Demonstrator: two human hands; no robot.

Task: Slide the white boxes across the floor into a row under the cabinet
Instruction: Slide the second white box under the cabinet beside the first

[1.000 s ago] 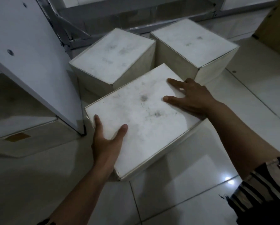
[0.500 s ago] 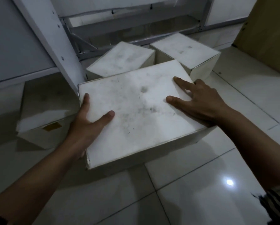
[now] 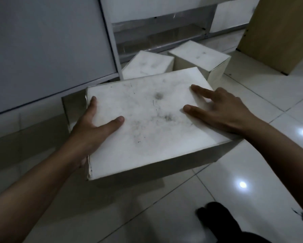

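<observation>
Here, a dim tiled floor [image 3: 252,102] fills the view, and the largest thing on it is a grey-white cabinet [image 3: 50,41] whose raised bottom edge leaves a gap above the tiles. Right of the cabinet's upright post is a low open bay, and further right, well apart, stands a tan wooden panel [image 3: 278,32]. Three white boxes are visible. The near box [image 3: 147,123], the biggest in view, sits just in front of the cabinet's lower edge, its far left corner close to that gap and its smudged top facing up. Two far boxes, one on the left [image 3: 147,64] and one on the right [image 3: 198,57], sit side by side in front of the open bay, beyond the near box and touching or nearly touching it; which cannot be told. Two bare hands work the near box. The left hand [image 3: 92,130] clasps its left edge, thumb on top and fingers down the side. The right hand [image 3: 222,111] lies flat on the top, fingers spread, pressing rather than gripping. The step in hand looks like sliding this box toward the cabinet. The next move likely calls for a steady push leftward and forward, keeping the box square so it passes under the edge.
</observation>
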